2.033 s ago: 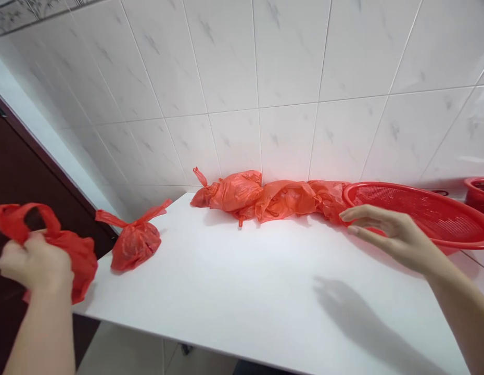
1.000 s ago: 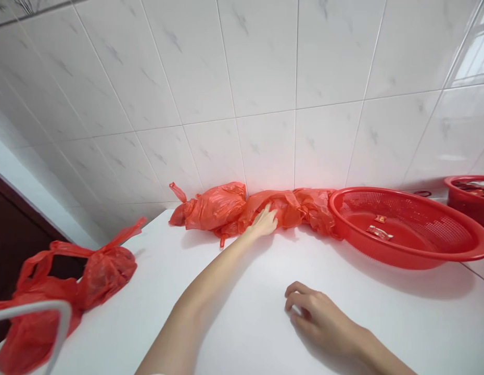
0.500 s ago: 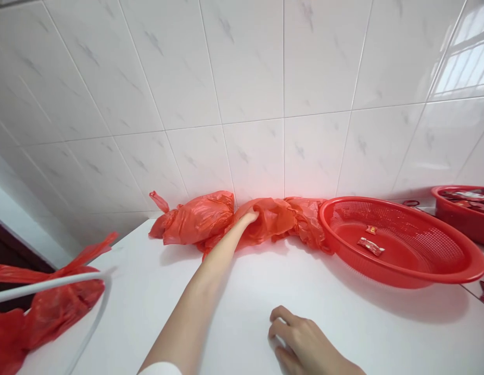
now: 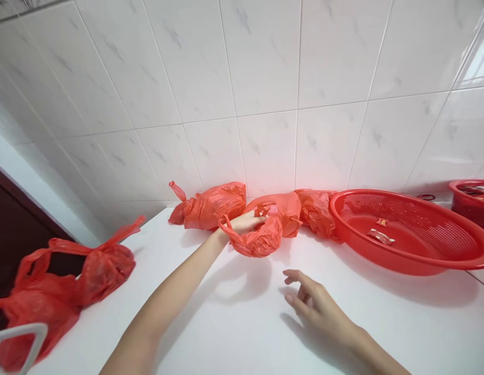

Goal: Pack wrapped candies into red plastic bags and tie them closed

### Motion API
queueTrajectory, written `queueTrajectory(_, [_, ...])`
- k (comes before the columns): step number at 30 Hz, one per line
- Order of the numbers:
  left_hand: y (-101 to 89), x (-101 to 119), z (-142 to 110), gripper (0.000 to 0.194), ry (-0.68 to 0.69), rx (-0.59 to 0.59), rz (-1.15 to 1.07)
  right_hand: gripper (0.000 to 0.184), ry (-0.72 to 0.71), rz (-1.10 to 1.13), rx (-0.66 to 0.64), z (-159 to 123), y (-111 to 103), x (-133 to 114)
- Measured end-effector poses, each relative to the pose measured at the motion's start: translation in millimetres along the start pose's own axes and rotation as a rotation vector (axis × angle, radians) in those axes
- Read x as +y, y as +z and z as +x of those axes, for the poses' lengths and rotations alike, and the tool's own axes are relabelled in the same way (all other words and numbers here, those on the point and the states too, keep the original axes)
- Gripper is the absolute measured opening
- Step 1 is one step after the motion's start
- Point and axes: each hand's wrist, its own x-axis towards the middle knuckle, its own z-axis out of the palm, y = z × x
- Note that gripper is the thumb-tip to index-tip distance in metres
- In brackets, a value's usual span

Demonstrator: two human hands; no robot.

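My left hand [image 4: 246, 222] is at the wall end of the white table, partly wrapped in a thin red plastic bag [image 4: 258, 240]. One loop of that bag hangs by my wrist, and its lower part is lifted off the tabletop, casting a shadow. My fingertips are partly hidden by the crumpled plastic. More red plastic [image 4: 287, 208] lies right behind, with a filled, knotted red bag [image 4: 218, 205] to its left. Nearer to me, my right hand [image 4: 318, 302] hovers above the table with fingers loosely bent and apart, holding nothing.
A red oval colander [image 4: 406, 260] with a couple of small wrapped packets [image 4: 380, 237] stands on the right. Behind it is a red tub [image 4: 474, 205] of packets. Tied red bags [image 4: 105, 273] sit at the left edge, near a white curved bar [image 4: 37, 333]. Tiled wall behind.
My left hand left the first bag at the left, reached into the red plastic by the wall, and has drawn a bag forward. My right hand moved from beside the colander to mid-table.
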Motion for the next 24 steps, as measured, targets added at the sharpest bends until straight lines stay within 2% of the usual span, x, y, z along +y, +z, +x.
queueTrajectory(4, [17.7,-17.2,-34.8,0.04,0.029,-0.003,-0.018,0.066,-0.017,0.319,0.031,0.3,-1.6,-6.0])
queueTrajectory(7, [34.2,-33.7,-53.1,0.042,0.12,0.039,0.005,0.072,-0.033,0.501,0.055,-0.2,-0.3,-16.7])
queueTrajectory(10, [47.9,-42.5,-68.8,0.04,0.209,0.072,0.015,0.076,-0.016,0.511,0.136,1.8,4.9,-22.2])
queueTrajectory(12, [52.0,-42.5,-76.6,0.038,0.179,0.046,-0.014,0.072,-0.015,0.457,0.211,4.3,8.1,-21.9])
queueTrajectory(14, [49.6,-39.3,-81.6,0.039,0.098,0.026,-0.016,0.059,-0.02,0.4,0.277,6.3,8.2,-20.3])
queueTrajectory(16, [40.4,-35.1,-84.0,0.043,0.026,0.065,0.018,0.047,-0.013,0.381,0.301,7.0,4.3,-20.1])
queueTrajectory(21, [6.5,-30.0,-85.7,0.053,0.026,0.214,-0.023,0.029,0.008,0.461,0.232,3.0,-9.4,-28.9])
queueTrajectory(24, [-4.0,-31.7,-88.2,0.055,0.021,0.254,-0.091,0.028,0.026,0.486,0.182,0.9,-10.8,-33.0])
